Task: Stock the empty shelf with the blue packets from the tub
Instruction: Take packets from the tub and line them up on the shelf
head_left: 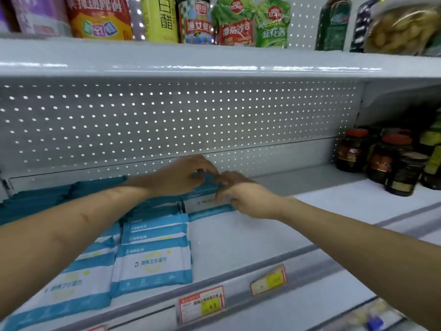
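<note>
Rows of blue-and-white packets [152, 263] lean in stacks on the left half of the white shelf [250, 237]. Both my hands reach to the back of the shelf, at the far end of a third row. My left hand [181, 175] curls over the top of a blue packet [205, 201] standing there. My right hand [241, 194] grips the same packet from its right side. The packet's upper edge is hidden by my fingers. The tub is out of view.
Dark jars with red lids [381, 158] stand at the shelf's right end. A perforated back panel [167, 120] closes the rear. Sauce pouches and bottles [236, 22] fill the shelf above. Price tags [202, 304] sit on the front rail.
</note>
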A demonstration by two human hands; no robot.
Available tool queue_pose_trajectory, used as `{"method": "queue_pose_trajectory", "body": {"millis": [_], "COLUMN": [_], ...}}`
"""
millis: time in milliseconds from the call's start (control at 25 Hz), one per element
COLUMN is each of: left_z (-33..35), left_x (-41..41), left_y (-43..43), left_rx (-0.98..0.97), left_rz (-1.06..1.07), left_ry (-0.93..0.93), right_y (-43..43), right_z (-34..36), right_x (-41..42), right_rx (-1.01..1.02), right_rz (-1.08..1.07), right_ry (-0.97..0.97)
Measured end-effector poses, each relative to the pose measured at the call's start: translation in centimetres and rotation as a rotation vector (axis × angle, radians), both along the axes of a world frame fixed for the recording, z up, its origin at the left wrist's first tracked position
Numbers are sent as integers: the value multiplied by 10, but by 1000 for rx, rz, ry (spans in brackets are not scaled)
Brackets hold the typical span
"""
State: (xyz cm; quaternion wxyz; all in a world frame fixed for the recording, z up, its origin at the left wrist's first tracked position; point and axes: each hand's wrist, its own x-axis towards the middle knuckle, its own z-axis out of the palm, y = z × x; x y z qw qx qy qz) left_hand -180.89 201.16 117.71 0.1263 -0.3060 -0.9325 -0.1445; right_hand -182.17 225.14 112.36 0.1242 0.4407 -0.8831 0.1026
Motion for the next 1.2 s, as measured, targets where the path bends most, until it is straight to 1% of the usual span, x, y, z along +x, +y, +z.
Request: {"method": "queue_pose_trajectory", "body": {"millis": [120,280,440,560,720,840,1040,1200], "left_z": [4,-12,-69,-131,-217,-261,-288,-298], "left_x": [9,27,69,105,139,154,163,156], "left_y": [64,170,267,313,329,316,278,251], "left_rx": [18,5,44,42,21,86,172,219], "left_rz": [-73,-240,-466,-596,-651,-580,-548,-507], "left_ry": [-23,-25,-54,-139,-255,-348,-385,-432], "right_y": [70,185,283,310,302,285,271,269], "right_z": [8,-7,-83,-156,-245,-290,-312,-317], "right_x": [32,103,199,260,310,330,324,319], "right_rx": [-16,-122,-142,-137,-109,-110,30,129], "right_rz": [-100,-357,-680,-784,-888,-942,-1088,-1123], "right_ry": [5,-26,-134,-210,-287,-319,-328,-316]}}
